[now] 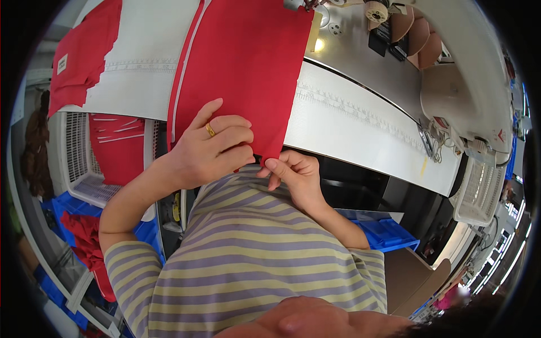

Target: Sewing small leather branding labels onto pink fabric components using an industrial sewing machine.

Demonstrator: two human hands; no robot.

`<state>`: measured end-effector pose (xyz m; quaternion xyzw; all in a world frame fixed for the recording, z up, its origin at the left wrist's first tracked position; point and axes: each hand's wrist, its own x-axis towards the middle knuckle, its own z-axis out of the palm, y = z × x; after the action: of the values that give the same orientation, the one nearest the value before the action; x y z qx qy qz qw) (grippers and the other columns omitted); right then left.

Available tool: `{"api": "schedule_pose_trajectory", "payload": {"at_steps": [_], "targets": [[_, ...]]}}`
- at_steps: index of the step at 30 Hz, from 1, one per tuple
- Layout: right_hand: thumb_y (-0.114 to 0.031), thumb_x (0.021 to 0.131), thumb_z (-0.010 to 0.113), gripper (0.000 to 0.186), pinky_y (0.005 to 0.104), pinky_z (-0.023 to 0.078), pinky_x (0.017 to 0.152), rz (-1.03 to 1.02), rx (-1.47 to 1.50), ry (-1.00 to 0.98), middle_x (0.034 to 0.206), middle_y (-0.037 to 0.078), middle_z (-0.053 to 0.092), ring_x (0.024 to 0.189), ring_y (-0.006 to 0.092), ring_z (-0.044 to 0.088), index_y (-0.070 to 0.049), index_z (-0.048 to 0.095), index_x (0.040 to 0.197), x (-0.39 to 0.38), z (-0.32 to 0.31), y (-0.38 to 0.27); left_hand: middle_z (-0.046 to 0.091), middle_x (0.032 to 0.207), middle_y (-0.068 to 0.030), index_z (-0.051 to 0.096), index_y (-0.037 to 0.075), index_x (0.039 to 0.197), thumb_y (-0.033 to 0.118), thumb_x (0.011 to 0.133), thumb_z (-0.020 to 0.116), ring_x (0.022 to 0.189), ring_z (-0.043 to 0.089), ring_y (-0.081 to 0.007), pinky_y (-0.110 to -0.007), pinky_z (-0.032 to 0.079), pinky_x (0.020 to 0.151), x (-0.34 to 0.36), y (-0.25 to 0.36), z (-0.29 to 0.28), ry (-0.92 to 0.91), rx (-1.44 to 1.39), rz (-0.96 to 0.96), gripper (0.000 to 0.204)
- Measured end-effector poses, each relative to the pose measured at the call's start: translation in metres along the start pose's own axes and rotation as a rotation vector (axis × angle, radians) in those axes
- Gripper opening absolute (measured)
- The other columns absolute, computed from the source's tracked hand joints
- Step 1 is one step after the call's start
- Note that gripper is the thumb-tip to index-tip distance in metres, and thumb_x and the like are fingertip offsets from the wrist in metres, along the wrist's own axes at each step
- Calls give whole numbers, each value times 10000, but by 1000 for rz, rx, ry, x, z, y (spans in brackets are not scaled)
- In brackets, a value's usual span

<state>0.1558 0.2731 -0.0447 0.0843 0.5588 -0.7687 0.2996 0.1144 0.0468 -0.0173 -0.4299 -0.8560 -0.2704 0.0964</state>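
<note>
A long piece of red fabric (242, 67) lies across the white sewing table, with a white strip along its left edge. Its far end lies by the metal parts of a sewing machine (378, 11). My left hand (211, 147), a gold ring on one finger, has curled fingers at the fabric's near edge and grips it there. Beside it, my right hand (296, 173) pinches the near right corner between thumb and fingers. The fingertips of both hands are partly hidden by the cloth and the hands themselves.
Another red fabric piece (79, 62) with a small white label hangs over the table's left side. Below it, a white basket (72, 155) holds red pieces. Blue bins (383, 232) stand on both sides. A cable and small tools (425, 139) lie at right.
</note>
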Motion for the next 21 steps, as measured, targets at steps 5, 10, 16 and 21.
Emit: {"api": "schedule_pose_trajectory", "payload": {"at_steps": [5, 10, 16, 21], "targets": [[-115, 919, 634, 139, 217, 503, 529, -1, 14, 7, 777, 111, 700, 567, 106, 613, 16, 675, 897, -2, 3, -1, 628, 1158, -33, 680, 128, 1010, 148, 789, 678, 1055, 578, -193, -491, 261, 1123, 7, 14, 19, 129, 174, 28, 221], [-108, 916, 638, 130, 218, 504, 520, -23, 23, -16, 768, 110, 699, 559, 100, 612, 14, 673, 885, -3, 1, -1, 660, 1107, -66, 689, 60, 995, 142, 766, 669, 969, 614, -181, -424, 394, 1033, 6, 12, 24, 127, 142, 86, 244], [-97, 915, 636, 122, 206, 512, 559, 12, 13, -46, 781, 97, 704, 590, 93, 620, 16, 680, 928, -5, -4, -8, 683, 1054, -76, 703, 45, 961, 122, 737, 672, 915, 629, -179, -375, 483, 894, 9, 10, 23, 169, 99, 119, 239], [-47, 863, 657, 146, 243, 510, 573, -449, -615, 115, 856, 98, 699, 653, 144, 639, -19, 688, 1003, -16, -20, -13, 685, 1062, -76, 704, 39, 970, 115, 715, 670, 908, 631, -177, -366, 489, 872, 8, 10, 25, 177, 80, 99, 268]]}}
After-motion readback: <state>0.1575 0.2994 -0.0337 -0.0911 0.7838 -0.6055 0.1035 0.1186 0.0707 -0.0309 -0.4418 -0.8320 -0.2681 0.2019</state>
